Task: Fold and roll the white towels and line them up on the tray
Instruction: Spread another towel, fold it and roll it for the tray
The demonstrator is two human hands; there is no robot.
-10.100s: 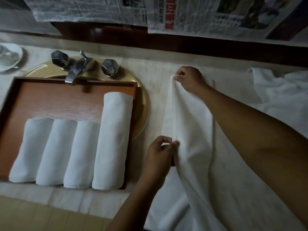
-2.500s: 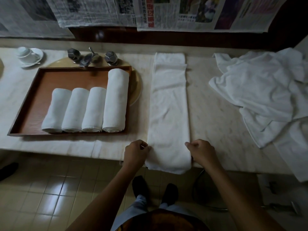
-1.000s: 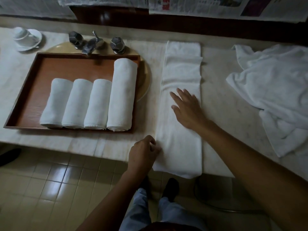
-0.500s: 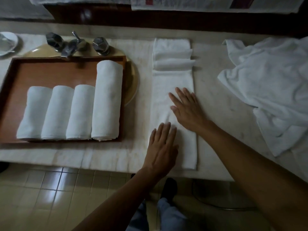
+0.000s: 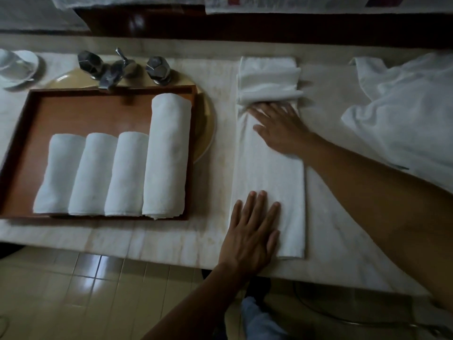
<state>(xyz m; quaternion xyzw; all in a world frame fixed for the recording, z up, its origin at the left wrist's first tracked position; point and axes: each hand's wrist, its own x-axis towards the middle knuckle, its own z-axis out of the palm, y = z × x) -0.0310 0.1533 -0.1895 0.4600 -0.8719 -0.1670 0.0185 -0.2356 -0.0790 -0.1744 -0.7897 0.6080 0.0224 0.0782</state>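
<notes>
The long folded towel (image 5: 272, 173), soft, light and limp, lies on the worktop (image 5: 215, 192) beside the tray (image 5: 85, 111) under our flat, empty left grip (image 5: 252, 231) and right grip (image 5: 279, 128); we would take its near end at both corners.

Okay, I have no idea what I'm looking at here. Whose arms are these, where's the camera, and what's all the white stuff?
There is no machine here. A person wears a camera on the head, so the single picture looks down at their own arms. The left hand and right hand both lie flat, fingers straight, on a long folded white towel on the counter; neither grips anything. The towel's far end is bunched into folds. To the left, a brown tray holds four rolled towels side by side, one longer than the others. Behind it stands a tap. At the right lies a heap of loose white towels.
</notes>
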